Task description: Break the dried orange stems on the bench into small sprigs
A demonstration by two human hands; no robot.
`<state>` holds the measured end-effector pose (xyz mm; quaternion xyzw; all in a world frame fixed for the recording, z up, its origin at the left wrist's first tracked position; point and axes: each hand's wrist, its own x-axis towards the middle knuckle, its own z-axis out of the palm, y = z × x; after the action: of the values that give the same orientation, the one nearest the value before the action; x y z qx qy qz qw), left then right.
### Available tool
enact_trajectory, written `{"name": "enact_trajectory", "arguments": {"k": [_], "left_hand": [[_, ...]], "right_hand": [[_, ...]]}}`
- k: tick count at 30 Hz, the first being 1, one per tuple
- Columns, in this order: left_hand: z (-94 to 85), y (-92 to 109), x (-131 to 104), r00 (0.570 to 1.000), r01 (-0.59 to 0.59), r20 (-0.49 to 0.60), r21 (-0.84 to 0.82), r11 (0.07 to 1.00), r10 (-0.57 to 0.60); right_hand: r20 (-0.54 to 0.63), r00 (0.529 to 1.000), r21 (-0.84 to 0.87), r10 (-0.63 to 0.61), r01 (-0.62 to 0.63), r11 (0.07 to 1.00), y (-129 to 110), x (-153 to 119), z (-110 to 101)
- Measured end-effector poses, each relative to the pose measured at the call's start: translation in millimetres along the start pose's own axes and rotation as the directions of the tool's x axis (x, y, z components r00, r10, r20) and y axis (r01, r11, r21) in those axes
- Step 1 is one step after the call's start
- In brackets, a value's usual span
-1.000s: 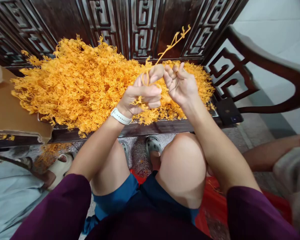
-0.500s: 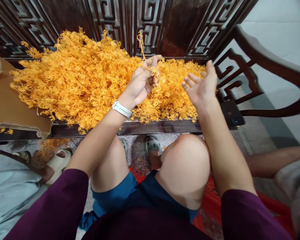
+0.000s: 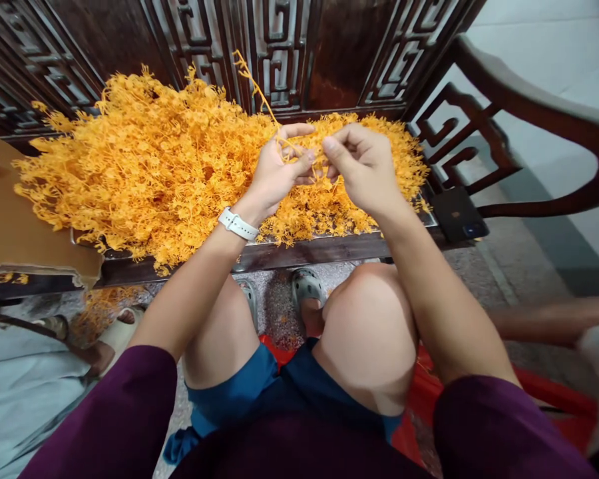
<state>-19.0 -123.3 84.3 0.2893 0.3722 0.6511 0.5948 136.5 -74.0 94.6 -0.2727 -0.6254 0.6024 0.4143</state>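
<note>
A long orange sprig (image 3: 259, 93) rises up and to the left out of my left hand (image 3: 278, 166), which is closed on its lower part above the heap. Just to the right, my right hand (image 3: 364, 163) is closed with thumb and fingertips pinched beside the sprig's lower end; what lies between those fingertips is too small to make out. Beneath and around both hands spreads a large heap of orange plastic-looking sprigs (image 3: 170, 166), taller on the left side, lying on a dark wooden bench (image 3: 319, 249).
A black phone (image 3: 459, 214) lies at the bench's right end, by the curved armrest (image 3: 544, 113). Cardboard (image 3: 34, 213) covers the left end. The carved backrest (image 3: 339, 53) stands behind the heap. Other people's legs show at both sides.
My right hand has moved left, from open beside the heap to a pinch next to my left hand. The sprig in my left hand now leans further left, with more of its length showing.
</note>
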Motion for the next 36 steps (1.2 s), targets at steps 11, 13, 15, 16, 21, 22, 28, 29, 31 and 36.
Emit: {"name": "enact_trajectory", "arguments": {"k": [11,13,15,16,21,22,28,29,31,36], "left_hand": [[-4.5,1,1,0.997,-0.001,0.083,0.057,0.998,-0.003],[-6.9,-1,2,0.995,-0.039,0.095,0.078,0.996,0.031],[-8.8,-2,3,0.993,-0.053,0.11,0.101,0.993,0.042],[-9.1,-3,3,0.993,-0.049,0.116,0.1,0.994,0.037],[-3.6,2,-2,0.981,0.022,0.193,0.027,0.999,-0.026],[-2.0,5,-3,0.979,0.044,0.199,0.002,0.999,-0.044],[-1.4,15,-8,0.96,0.2,0.221,-0.108,0.974,-0.173],[-2.4,15,-8,0.959,0.214,0.214,-0.12,0.97,-0.185],[-4.5,15,-7,0.962,0.222,0.192,-0.134,0.966,-0.194],[-9.2,23,-3,0.994,0.097,0.063,-0.192,0.977,-0.086]], "right_hand": [[-0.074,0.997,0.024,-0.038,0.039,0.999,5,5,5],[-0.055,0.997,0.013,-0.048,0.049,0.999,2,3,7],[-0.033,0.999,0.027,-0.025,0.026,0.999,1,3,8],[-0.026,1.0,0.049,-0.002,0.003,0.999,1,3,8],[0.003,0.997,0.21,0.073,-0.072,0.975,-1,2,8],[0.012,0.997,0.226,0.07,-0.071,0.971,-3,1,8],[0.071,0.995,0.258,0.075,-0.091,0.962,-13,-5,15],[0.08,0.993,0.256,0.089,-0.107,0.961,-14,-5,16],[0.085,0.991,0.256,0.107,-0.125,0.958,-15,-4,16],[0.031,0.999,0.281,0.042,-0.049,0.958,-23,0,7]]}}
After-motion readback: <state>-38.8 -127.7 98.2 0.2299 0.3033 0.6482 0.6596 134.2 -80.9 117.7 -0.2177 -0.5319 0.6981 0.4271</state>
